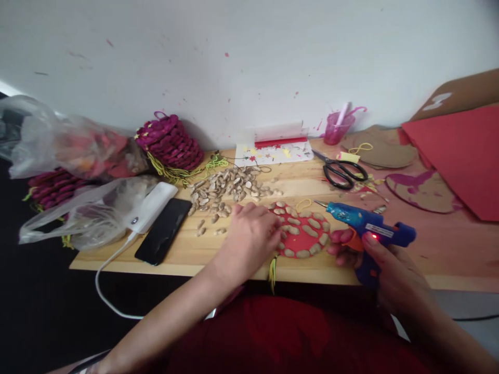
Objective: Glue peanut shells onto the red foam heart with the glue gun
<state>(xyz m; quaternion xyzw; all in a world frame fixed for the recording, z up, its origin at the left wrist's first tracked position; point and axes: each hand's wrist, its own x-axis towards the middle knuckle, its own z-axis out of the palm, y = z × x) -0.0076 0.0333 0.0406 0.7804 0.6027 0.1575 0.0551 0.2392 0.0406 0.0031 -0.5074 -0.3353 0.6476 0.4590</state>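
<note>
My right hand is wrapped round the handle of a blue hot glue gun. A red light glows on the gun's side, and its nozzle points left, above the table. My left hand is closed, with bent fingers at the left edge of a red disc. What those fingertips pinch or press is hidden. Whole peanuts sit on the disc, around its rim and in rows across its middle. From its lower edge hangs a yellow-green tassel; a yellow loop shows at the top.
Loose peanuts are heaped behind my left hand. To the left lie a black phone, a cabled white power bank and plastic bags. Black-handled scissors, a pink cup and red card are at the right.
</note>
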